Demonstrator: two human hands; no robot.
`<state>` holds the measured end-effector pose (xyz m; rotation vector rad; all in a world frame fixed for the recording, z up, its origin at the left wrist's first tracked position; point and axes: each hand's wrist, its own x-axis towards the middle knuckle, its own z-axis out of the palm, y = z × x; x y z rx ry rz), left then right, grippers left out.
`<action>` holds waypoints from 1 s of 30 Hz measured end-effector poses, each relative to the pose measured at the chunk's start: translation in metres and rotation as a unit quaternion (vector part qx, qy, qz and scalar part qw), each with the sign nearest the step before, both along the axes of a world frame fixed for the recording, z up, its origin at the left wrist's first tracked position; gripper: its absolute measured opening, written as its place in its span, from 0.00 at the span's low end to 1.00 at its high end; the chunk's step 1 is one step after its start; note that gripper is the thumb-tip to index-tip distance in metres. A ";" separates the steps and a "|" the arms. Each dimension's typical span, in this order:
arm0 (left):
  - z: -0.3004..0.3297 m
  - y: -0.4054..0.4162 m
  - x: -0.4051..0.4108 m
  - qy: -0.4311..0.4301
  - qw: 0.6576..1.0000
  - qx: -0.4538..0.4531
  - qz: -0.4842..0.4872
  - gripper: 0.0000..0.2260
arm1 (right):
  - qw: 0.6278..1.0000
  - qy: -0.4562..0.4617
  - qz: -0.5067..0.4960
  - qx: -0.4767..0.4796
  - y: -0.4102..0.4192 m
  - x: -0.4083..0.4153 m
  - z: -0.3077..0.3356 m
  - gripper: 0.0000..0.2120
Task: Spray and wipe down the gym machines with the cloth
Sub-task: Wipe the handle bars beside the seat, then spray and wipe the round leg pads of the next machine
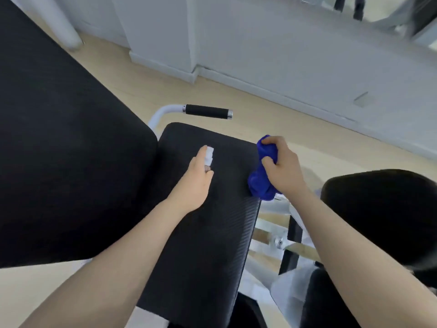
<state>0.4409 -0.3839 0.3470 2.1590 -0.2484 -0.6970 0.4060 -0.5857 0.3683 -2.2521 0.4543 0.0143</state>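
My left hand (pixel 195 183) grips a small spray bottle; only its white nozzle (pixel 209 156) shows past my fingers, aimed over the black seat pad (pixel 208 233) of the gym machine. My index finger lies along the top of the nozzle. My right hand (pixel 280 166) grips a bunched blue cloth (pixel 261 183) at the right edge of the seat pad. A large black back pad (pixel 66 150) fills the left of the view.
A white-framed handle with a black foam grip (pixel 205 111) sticks out behind the seat. Another black pad (pixel 383 216) stands at the right, with metal frame parts (pixel 276 237) between it and the seat. Beige floor and a white wall lie beyond.
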 end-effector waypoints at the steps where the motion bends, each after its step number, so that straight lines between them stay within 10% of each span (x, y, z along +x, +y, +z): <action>1: 0.006 -0.008 -0.013 -0.005 1.000 -0.004 -0.020 0.24 | 0.999 0.031 -0.013 0.020 -0.005 -0.020 0.008 0.12; 4: 0.015 -0.030 -0.045 0.010 0.998 -0.025 -0.061 0.23 | 0.984 0.167 0.037 0.040 -0.007 -0.081 0.016 0.07; 10: 0.018 -0.058 -0.149 0.069 0.979 -0.042 -0.186 0.27 | 0.892 0.370 0.128 -0.227 0.006 -0.264 -0.012 0.08; 24: 0.000 -0.072 -0.363 -0.080 0.971 -0.090 -0.204 0.25 | 0.834 0.081 0.280 -0.469 -0.006 -0.446 -0.001 0.03; 30: -0.015 -0.069 -0.361 -0.148 0.955 -0.095 -0.237 0.24 | 0.856 0.104 0.115 -0.493 -0.028 -0.434 -0.006 0.10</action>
